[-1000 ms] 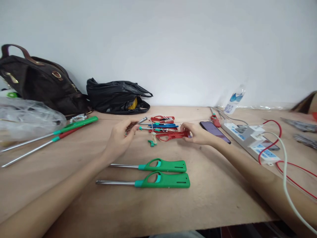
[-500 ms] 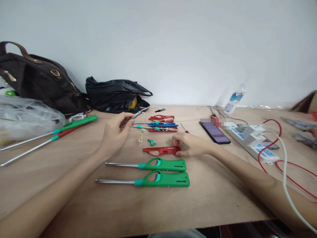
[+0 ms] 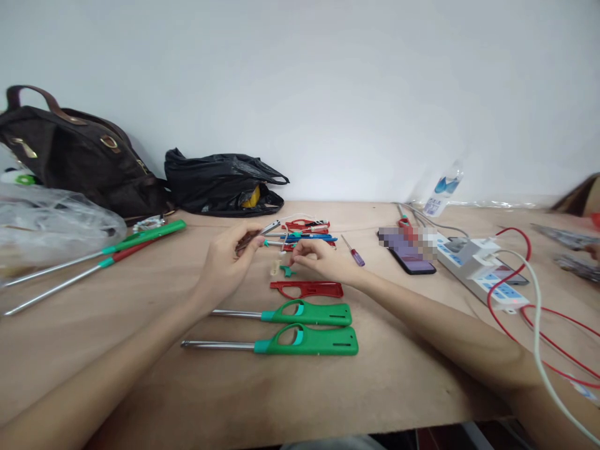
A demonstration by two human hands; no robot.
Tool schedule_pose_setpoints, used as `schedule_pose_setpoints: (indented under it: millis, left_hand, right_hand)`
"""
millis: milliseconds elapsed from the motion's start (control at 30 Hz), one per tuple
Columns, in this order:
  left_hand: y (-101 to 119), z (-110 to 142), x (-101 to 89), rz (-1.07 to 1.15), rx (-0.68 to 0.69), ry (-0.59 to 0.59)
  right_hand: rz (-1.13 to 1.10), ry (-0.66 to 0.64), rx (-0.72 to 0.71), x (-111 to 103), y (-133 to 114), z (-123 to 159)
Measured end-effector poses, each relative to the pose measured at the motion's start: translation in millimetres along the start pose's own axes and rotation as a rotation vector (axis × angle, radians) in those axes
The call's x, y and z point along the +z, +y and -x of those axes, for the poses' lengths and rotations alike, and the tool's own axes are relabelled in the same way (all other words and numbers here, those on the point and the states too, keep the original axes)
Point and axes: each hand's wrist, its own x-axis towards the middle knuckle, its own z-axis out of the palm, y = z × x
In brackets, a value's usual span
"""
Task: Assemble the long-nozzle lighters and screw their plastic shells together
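Btl (image 3: 443,187) label: blue drop logo, txt too small to read. Your L hand (image 3: 229,256) is pinching the metal tube (image 3: 269,229); R hand (image 3: 319,257) fingertips bunched by the green trigger (image 3: 287,271), can't tell if gripping. Vs 1 s ago, red shell (image 3: 323,289) left your R hand, now on table (image 3: 398,375) nr green lighters (image 3: 328,314).

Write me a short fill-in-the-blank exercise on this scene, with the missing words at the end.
1. The frontmost two lighters have ____ handles.
2. The half-shell lying just beyond them is ____.
3. The screwdriver lies between the right hand and the ____.
4. Something ____ shows in the black plastic bag.

Missing words: green; red; phone; yellow.
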Motion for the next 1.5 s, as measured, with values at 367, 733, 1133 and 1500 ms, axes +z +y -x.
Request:
schedule_pose_setpoints:
  millis: [367,733,1133,1500]
  left_hand:
    - [0,3,1.5,0.018,-0.001,-0.016]
    - [-16,11,3.8,0.048,0.036,-0.202]
    - [-30,16,3.4,-0.017,0.139,-0.350]
    - [-38,9,-5.1,-0.028,0.292,-0.511]
  right_hand:
    - [-0.162,-0.102,-0.003,-1,-12,16]
    - [0.056,0.030,0.094,-29,-5,54]
    - [0.099,0.112,0.071,-23,7,50]
    - [0.302,0.142,0.082,-14,0,57]
